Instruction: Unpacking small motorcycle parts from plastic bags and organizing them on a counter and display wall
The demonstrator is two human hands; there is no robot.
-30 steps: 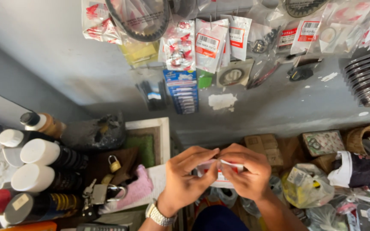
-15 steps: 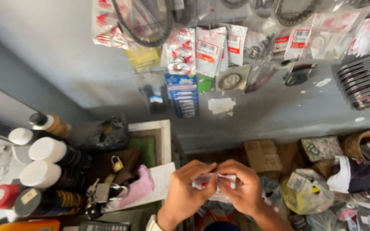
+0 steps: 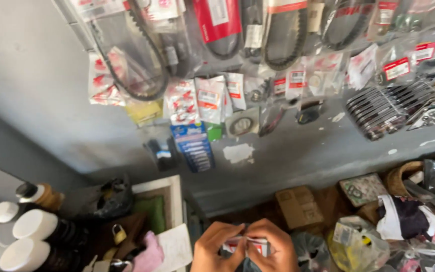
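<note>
At the bottom edge of the head view, my left hand (image 3: 216, 249) and my right hand (image 3: 274, 248) are pressed together, fingers pinching a small white packet with red print (image 3: 246, 244) between them. Only the packet's top strip shows between my thumbs. Both hands hover over a cluttered bench, beside a white sheet of paper (image 3: 174, 248) on the left and a cardboard box (image 3: 299, 206) just beyond.
A grey wall (image 3: 41, 85) carries hanging bagged parts, rubber belts (image 3: 142, 65) and a rack of metal spokes (image 3: 386, 108). White-capped bottles (image 3: 31, 226) stand at lower left beside a brass padlock (image 3: 119, 234) and pink rag (image 3: 149, 254). Bags and a basket (image 3: 401, 176) crowd the right.
The camera has tilted upward toward the wall, so my hands have slid to the bottom edge of view. They stay together on the packet.
</note>
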